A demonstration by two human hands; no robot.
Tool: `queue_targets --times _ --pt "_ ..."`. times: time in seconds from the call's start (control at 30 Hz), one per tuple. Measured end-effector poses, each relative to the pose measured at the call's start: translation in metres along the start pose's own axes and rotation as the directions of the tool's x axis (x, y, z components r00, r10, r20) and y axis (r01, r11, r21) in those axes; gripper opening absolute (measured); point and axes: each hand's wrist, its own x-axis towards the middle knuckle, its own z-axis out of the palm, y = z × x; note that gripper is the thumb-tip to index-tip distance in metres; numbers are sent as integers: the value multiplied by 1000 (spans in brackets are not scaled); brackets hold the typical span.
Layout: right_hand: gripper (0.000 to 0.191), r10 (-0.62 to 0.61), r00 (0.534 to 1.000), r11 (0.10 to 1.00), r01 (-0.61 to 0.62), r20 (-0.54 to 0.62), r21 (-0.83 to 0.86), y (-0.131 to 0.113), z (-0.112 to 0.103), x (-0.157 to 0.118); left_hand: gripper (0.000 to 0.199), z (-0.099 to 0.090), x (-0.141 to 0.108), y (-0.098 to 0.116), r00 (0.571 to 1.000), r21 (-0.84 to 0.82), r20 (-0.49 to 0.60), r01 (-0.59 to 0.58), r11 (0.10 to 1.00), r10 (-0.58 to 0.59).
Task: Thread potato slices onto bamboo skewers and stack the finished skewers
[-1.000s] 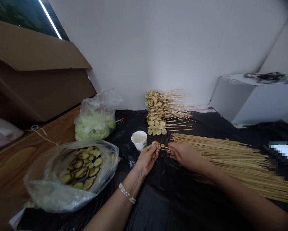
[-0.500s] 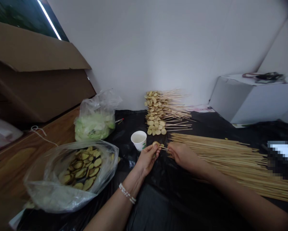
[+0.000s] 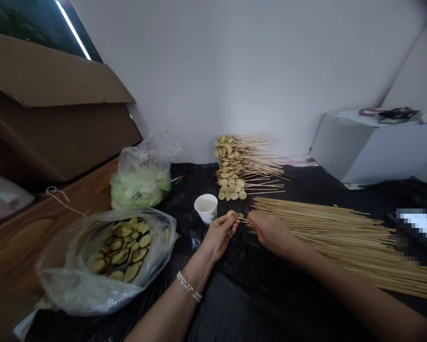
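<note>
While pinched — slice (image 3: 231, 214) in left hand (image 3: 218, 236)

Right hand (image 3: 272, 232) had crept in toward the left hand (image 3: 218, 235) since the earlier frames, its fingertips (image 3: 251, 217) now nearer the pale round food slice (image 3: 231, 214), leaving a shorter stretch of bamboo skewer (image 3: 243, 218) showing between fingers and slice.

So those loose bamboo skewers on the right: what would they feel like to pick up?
The skewers look thin and straight, so each is probably light and fairly stiff, though one could snap if bent hard. Lying loose on the black plastic, they would likely roll and spread when pushed.
</note>
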Motion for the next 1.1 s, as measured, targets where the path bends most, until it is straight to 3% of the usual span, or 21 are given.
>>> queue_targets --times 0.2,0.3,0.47,0.57,0.67,0.77,0.83,0.9,1.0,1.1 --pt "24 83 988 927 -126 133 354 -2 -16 4 24 2 -2 1 999 31 32 5 1000 -6" --pt "23 96 987 911 -139 127 388 -1 -18 6 25 4 -1 2 1000 13 9 -10 1000 10" --pt "14 77 997 945 -74 4 318 2 -11 6 25 5 0 4 996 -26 -62 -68 997 66" --pt "9 19 996 986 -5 -85 168 2 -7 3 23 5 -1 5 995 -24 -67 -82 996 81" --pt "19 -71 995 996 67 -75 -54 1 -4 -1 22 5 -1 4 995 -21 -59 -85 996 84" --pt "23 -44 998 990 38 -37 -137 -2 -2 -3 21 5 -2 4 996 -25 -52 -73 997 71" --pt "23 7 1000 998 -9 -22 -58 -3 -2 -2 20 6 -2 4 997 -18 -47 -64 998 63" --pt "23 62 998 990 -63 12 124 -2 -4 1 21 6 -3 4 997 -3 -26 -66 998 66" --pt "24 148 975 876 -208 168 434 -2 -9 6 24 6 -4 4 997 15 19 -73 997 73" --pt "25 187 950 800 -295 249 523 -3 -13 8 25 6 -3 4 997 11 21 -76 997 76"
